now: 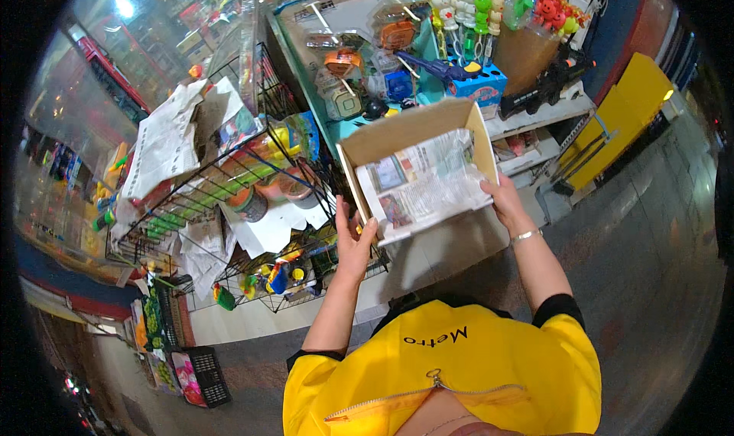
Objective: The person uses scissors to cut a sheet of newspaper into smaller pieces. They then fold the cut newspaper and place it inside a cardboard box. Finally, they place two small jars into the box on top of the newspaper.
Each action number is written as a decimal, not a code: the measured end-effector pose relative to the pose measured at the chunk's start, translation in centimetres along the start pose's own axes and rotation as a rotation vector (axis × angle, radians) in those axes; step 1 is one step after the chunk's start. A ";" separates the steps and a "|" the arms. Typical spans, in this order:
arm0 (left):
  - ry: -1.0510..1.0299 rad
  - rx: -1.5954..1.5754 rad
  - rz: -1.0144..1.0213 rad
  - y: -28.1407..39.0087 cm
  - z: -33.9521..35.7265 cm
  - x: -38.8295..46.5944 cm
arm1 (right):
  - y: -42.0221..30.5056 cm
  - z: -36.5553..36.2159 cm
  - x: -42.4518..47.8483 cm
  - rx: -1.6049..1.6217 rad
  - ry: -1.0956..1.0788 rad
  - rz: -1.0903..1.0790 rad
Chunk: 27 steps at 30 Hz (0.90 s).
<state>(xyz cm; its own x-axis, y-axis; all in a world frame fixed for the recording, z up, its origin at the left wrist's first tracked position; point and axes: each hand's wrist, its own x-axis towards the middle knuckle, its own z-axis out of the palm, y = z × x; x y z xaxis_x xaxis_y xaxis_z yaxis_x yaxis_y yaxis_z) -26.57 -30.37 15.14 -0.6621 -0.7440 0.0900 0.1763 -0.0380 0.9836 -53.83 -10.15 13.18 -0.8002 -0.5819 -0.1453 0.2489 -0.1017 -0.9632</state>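
Note:
I hold a shallow cardboard box (421, 127), white outside and brown inside, tilted towards me in front of my chest. A printed newspaper sheet (427, 178) lines its bottom. My right hand (507, 202) grips the right wall near the lower corner, thumb over the edge. Against the lower left corner rests my left hand (352, 244), its thumb at the edge and its fingers spread along the outer side. Beyond the box stands a turquoise display tray (298, 52) with packaged toys, among them an orange one (343, 62) and a blue one (398, 84).
To the left is a black wire rack (189, 198) with toys, tubs and torn newspaper (166, 141). A blue holder (479, 86) with animal-topped sticks and a black toy gun (545, 86) occupy the shelf at right. A yellow panel (616, 121) and a black crate (207, 376) stand farther out.

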 end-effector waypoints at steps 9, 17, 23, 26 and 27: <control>-0.012 0.598 0.604 3.7 2.2 -0.9 | -0.8 2.3 7.4 -0.112 -0.102 0.040; -0.303 0.836 0.428 5.4 6.5 5.2 | -1.4 3.4 9.3 -0.159 -0.089 0.096; -0.331 1.356 0.414 1.5 7.9 12.8 | 1.1 1.7 12.1 -0.168 -0.146 0.046; -0.437 1.404 0.317 1.8 8.2 13.1 | 0.0 2.4 11.0 -0.085 -0.188 0.109; -0.454 1.404 0.308 2.0 8.3 13.1 | -0.3 2.7 10.9 -0.037 -0.202 0.100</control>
<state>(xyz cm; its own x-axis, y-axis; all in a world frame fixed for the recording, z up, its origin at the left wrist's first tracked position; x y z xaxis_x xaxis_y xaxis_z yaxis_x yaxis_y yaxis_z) -40.90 -34.64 19.61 -0.9391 -0.3301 0.0957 -0.3001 0.9233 0.2398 -61.13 -18.64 12.48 -0.6462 -0.7375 -0.1964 0.2984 -0.0073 -0.9544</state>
